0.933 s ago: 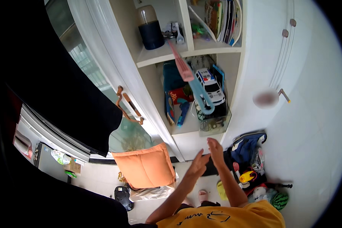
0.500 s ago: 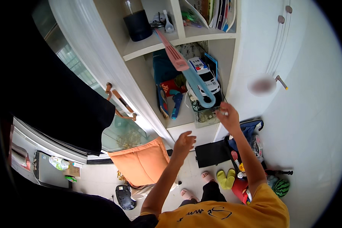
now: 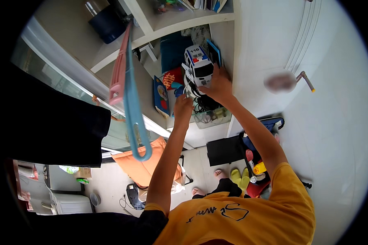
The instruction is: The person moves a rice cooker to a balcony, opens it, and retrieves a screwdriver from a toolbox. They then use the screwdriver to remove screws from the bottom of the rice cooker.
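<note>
A white toy police car [image 3: 203, 70] stands tilted in the lower shelf compartment, on top of dark cables and other items. My right hand [image 3: 221, 87] is closed round its near right end, thumb on one side and fingers on the other. Beside the car's near left side is my left hand [image 3: 183, 107], its fingers drawn together; what they hold, if anything, is hidden. A clear plastic box [image 3: 212, 118] with cables sits under the car. Left of the car are a red packet [image 3: 173, 79] and a blue picture book [image 3: 161, 97].
A long pink and light-blue plastic piece [image 3: 135, 118] hangs in front of the shelf [image 3: 180, 25] at left. Dark cloth [image 3: 61, 122] hangs farther left. On the floor are an orange cushion [image 3: 155, 147], a black flat panel [image 3: 225, 151] and green slippers [image 3: 240, 178].
Both hands have moved forward into the compartment, and the right one has taken hold of the toy car. The hanging plastic piece now appears farther left as the view shifted.
</note>
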{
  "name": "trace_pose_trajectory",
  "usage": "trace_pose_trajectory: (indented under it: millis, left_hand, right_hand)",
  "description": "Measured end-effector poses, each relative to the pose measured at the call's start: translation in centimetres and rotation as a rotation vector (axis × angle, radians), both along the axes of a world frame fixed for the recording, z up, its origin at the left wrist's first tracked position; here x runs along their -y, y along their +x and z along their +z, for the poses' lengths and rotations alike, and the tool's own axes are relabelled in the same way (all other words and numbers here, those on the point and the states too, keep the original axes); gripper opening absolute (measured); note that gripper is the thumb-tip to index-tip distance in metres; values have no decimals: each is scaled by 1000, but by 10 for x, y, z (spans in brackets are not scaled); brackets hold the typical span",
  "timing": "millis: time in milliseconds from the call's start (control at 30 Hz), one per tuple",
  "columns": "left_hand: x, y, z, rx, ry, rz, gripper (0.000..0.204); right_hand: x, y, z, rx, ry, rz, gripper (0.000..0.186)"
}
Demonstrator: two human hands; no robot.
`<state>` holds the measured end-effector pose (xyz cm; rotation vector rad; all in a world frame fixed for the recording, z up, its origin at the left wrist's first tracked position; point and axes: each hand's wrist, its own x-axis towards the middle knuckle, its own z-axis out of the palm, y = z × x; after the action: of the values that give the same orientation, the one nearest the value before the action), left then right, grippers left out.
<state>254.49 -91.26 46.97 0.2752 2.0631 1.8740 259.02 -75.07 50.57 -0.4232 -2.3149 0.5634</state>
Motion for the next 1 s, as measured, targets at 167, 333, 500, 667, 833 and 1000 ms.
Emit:
trace_pose_trajectory:
  millis: [167,333,500,667,833,1000]
  left_hand:
    - [-30,-34,2,-78,-404,-221,19]
    - [-40,-58,-26,523,77,-111,19]
    - [-42,-48,-23,608,67,-145,36]
    - [-67,-37,-15,577,-86,-102,58]
    - [-83,-49,-72,-60,-479,-49,68]
    - [-73,-22,-2,3,-672,-153,50]
  right_hand:
    - [4,-34,-10,340,95,-267,120]
    - [8,-45,5,500,-143,-211,118]
    - [-27,-52,9,184,-555,-12,95]
    - [-43,-25,61,5,-1106,393,51]
    - [-22,8,113,81,-1296,434,45]
    - [-23,26,137,137,-1105,450,48]
